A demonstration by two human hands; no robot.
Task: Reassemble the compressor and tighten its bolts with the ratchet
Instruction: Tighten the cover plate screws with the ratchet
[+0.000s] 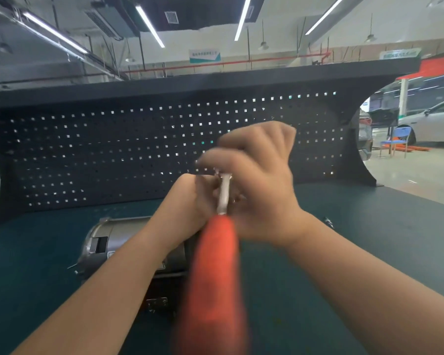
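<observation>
Bright, even indoor light from long white ceiling tube lamps [149, 25] across top of frame, mild glare on them. Heavy motion blur mid-frame: orange-handled steel ratchet [213, 272] and both hands smeared. Wide-angle bending at edges. Backlight glints thru dark perforated metal pegboard [100, 149] holes. Shadows soft.

One compressor [128, 242] at 8 o'clock, one ratchet [215, 265] at 6, two hands: left hand [190, 198], right hand [256, 180]. One pegboard [113, 149] at 10, one blue chair [395, 140], two cars [436, 119] at 3.
</observation>
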